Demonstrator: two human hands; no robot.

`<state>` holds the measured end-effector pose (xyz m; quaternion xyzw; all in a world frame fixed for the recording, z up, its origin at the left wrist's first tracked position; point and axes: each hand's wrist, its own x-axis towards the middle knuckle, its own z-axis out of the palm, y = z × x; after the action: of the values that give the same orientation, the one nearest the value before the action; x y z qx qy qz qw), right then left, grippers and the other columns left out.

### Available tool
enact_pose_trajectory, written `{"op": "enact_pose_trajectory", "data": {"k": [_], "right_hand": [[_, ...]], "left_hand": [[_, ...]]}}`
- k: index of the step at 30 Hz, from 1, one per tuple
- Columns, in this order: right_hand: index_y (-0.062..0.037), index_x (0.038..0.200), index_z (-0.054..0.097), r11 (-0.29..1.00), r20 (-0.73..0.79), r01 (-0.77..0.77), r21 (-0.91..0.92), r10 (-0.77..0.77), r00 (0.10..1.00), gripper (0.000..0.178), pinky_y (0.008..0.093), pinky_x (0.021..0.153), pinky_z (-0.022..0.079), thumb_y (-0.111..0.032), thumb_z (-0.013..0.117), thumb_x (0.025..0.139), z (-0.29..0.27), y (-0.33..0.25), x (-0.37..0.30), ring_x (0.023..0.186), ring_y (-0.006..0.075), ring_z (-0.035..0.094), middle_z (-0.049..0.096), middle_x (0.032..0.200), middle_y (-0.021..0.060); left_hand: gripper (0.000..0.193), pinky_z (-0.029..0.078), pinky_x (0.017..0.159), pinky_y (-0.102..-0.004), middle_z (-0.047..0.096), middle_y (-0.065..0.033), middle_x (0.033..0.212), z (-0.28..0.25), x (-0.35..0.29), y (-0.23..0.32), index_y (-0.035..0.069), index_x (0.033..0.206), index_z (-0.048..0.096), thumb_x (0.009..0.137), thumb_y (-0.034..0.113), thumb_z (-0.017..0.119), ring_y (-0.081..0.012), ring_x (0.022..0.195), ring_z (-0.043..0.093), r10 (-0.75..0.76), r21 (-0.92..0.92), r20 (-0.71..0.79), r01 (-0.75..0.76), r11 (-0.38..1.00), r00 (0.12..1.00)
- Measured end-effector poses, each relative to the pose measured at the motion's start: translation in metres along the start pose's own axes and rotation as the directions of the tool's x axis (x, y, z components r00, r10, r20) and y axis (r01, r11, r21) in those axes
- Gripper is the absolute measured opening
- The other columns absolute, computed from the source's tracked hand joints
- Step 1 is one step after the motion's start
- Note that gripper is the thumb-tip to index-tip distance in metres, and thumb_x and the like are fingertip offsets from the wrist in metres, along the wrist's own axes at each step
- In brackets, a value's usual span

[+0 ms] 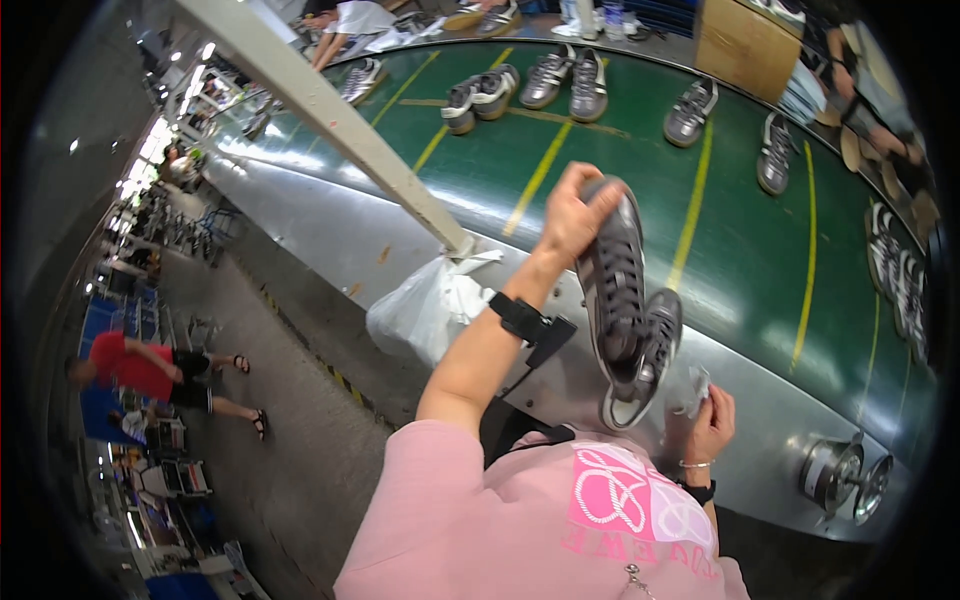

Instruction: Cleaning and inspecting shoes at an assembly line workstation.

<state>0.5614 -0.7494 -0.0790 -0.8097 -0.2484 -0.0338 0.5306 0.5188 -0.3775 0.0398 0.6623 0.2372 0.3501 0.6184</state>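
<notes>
The person's left hand [578, 215] is clamped on the toe of a grey shoe [612, 285], over the near edge of the green conveyor [755, 250]; the right hand [712, 425] pinches clear plastic [694, 390].

Near edge of the flat green belt [640, 165]: grey laced sneaker pair [622, 300], between white plastic bag [425, 312], left, and silver metal cylinder [828, 474], right; far edge: grey-white sneakers [588, 95].
</notes>
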Motion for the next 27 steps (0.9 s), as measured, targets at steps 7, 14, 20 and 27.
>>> {"op": "enact_pose_trajectory", "data": {"k": [7,14,20,27], "right_hand": [[-0.0001,0.104,0.071,0.999,-0.024,0.001,0.045,0.000,1.000,0.020,0.0294,0.074,0.051,0.007,0.059,0.089,0.002,-0.002,0.003,0.086,0.0210,0.064,0.067,0.098,0.0113],[-0.0015,0.100,0.072,0.998,-0.022,0.060,0.034,-0.060,0.998,0.021,0.0316,0.074,0.054,0.010,0.062,0.086,0.002,-0.021,0.014,0.086,0.0240,0.068,0.069,0.098,0.0135],[-0.0056,0.100,0.072,0.871,0.028,0.490,0.036,-0.491,0.871,0.026,0.0337,0.062,0.055,0.009,0.066,0.078,0.014,-0.053,0.048,0.072,0.0274,0.068,0.068,0.092,0.0113],[-0.0114,0.104,0.069,0.819,0.462,0.500,-0.282,-0.341,0.819,0.030,0.0438,0.055,0.053,-0.001,0.059,0.078,0.040,-0.052,0.043,0.065,0.0340,0.065,0.064,0.084,0.0127]], "left_hand": [[0.051,0.054,0.077,-0.0360,0.069,-0.0095,0.091,0.043,-0.007,0.025,0.008,0.106,0.058,0.082,0.047,0.079,-0.0238,0.084,0.068,0.257,0.238,-0.218,-0.204,0.950,0.941],[0.049,0.052,0.080,-0.0309,0.065,-0.0088,0.098,0.075,-0.030,0.054,0.004,0.110,0.058,0.084,0.038,0.081,-0.0176,0.087,0.063,0.279,0.321,-0.161,-0.217,0.922,0.947],[0.051,0.054,0.074,-0.0334,0.069,-0.0075,0.094,0.093,-0.039,0.056,0.007,0.109,0.059,0.081,0.043,0.081,-0.0212,0.082,0.067,0.360,0.352,-0.138,-0.294,0.889,0.923],[0.052,0.056,0.069,-0.0357,0.071,-0.0087,0.093,0.119,-0.057,0.063,0.010,0.111,0.059,0.078,0.042,0.083,-0.0262,0.078,0.070,0.524,0.463,-0.064,-0.440,0.770,0.849]]}}
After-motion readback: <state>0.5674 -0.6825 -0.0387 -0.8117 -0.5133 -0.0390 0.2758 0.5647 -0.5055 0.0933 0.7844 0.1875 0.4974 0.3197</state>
